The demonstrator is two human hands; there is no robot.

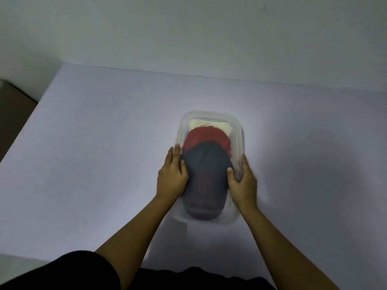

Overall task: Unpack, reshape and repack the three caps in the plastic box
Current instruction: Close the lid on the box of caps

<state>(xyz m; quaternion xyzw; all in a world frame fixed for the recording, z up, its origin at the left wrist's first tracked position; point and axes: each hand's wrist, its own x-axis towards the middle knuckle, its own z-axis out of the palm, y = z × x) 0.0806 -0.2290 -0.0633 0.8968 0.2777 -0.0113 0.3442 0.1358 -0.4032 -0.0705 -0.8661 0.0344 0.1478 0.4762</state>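
A clear plastic box [238,130] stands on the white table, a little right of centre. Three caps lie stacked in it: a cream cap [209,124] at the far end, a red cap [206,138] in the middle, and a dark blue cap [206,178] nearest me on top. My left hand [171,174] grips the left side of the box, thumb pressed on the blue cap. My right hand [243,181] grips the right side, thumb also on the blue cap.
The white table [94,153] runs up to a pale wall at the back. Its left edge drops off beside a brown object [12,109]. My dark clothing shows at the bottom of the view.
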